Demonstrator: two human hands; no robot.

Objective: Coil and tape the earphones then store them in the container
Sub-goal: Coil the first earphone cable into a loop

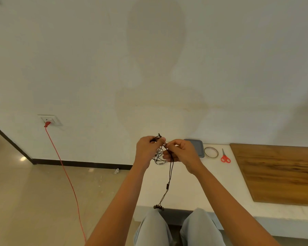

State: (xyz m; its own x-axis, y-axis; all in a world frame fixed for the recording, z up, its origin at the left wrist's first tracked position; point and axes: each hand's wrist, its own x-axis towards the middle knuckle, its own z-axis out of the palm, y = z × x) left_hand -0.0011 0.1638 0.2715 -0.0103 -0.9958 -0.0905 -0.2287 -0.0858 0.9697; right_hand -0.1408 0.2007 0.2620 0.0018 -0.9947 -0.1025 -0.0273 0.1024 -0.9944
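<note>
**A:** Where are the earphones (167,185) right now?

**B:** In both your hands, held up over the white ledge (199,190). Your left hand (147,150) has its fingers curled round a bunch of the black cord, and your right hand (184,154) pinches the same cord just beside it. The hands are close together, nearly touching. The rest of the cord hangs straight down, and the earbuds (158,207) dangle at the ledge's near edge, above your knees.

**A:** What's around me?

**B:** The grey container (197,148) sits on the ledge by the wall, partly hidden behind your right hand. To its right lie a tape roll (211,153) and then red scissors (225,157), near a wooden board (281,174). Thin loops of cord show between your hands; you cannot tell whether they rest on the ledge. To your left, a red cable (66,174) runs from a wall socket (49,119) across the floor.
</note>
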